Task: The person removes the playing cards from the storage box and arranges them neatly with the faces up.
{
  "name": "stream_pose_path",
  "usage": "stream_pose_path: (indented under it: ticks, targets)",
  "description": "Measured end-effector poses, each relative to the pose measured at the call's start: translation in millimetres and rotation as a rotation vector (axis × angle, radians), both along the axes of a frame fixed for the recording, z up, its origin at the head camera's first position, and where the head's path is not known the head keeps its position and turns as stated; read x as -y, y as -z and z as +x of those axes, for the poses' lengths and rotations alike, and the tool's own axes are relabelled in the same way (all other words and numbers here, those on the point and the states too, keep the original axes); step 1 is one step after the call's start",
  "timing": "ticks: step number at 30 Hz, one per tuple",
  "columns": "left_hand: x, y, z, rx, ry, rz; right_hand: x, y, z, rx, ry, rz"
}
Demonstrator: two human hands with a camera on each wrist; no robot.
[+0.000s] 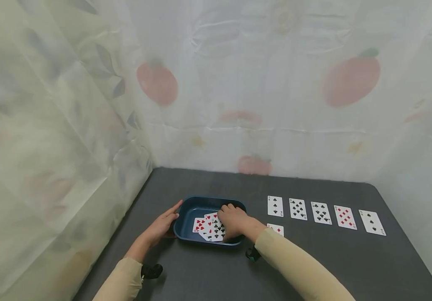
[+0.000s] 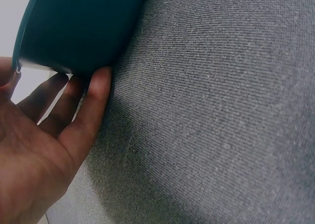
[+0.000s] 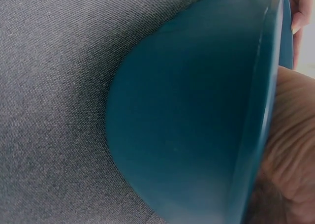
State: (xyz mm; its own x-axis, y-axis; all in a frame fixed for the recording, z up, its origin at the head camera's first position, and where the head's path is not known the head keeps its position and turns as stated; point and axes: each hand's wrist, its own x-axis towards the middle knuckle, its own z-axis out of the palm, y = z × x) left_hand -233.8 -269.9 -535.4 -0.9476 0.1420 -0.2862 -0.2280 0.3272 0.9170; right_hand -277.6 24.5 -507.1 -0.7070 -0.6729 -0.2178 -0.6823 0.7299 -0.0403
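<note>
A dark blue rectangular tray (image 1: 185,239) with rounded corners sits on the grey table. Several overlapping playing cards (image 1: 199,225) lie face up inside it, hearts and clubs among them. My left hand (image 1: 159,228) is at the tray's left side; in the left wrist view its nearly straight fingers (image 2: 93,101) touch the outer wall. Reaching in over the right wall, my right hand (image 1: 234,220) is bent down over the right part of the cards. Its fingertips are hidden, and I cannot tell whether they pinch a card. The right wrist view shows mostly the tray's outer wall (image 3: 187,115).
Right of the tray, several face-up cards stand in a spaced row, from a clubs card (image 1: 275,206) to a spades card (image 1: 372,222) near the table's right edge. Below the row's left end, a red-suited card (image 1: 277,228) is partly covered by my right sleeve. Patterned curtains (image 1: 261,83) hang behind and beside the table.
</note>
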Motion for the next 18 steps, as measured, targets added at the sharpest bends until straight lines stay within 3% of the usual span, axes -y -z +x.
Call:
stream_pose_path:
  ticks: [11,18]
  targets:
    - [0.0,-1.3,0.2,0.006,0.006,0.006,1.5,4.2,-1.7,0.018,0.028,0.010]
    - [-0.1,0.7,0.1,0.003,-0.010,0.010,-0.1,6.4,0.1,-0.020,-0.019,-0.023]
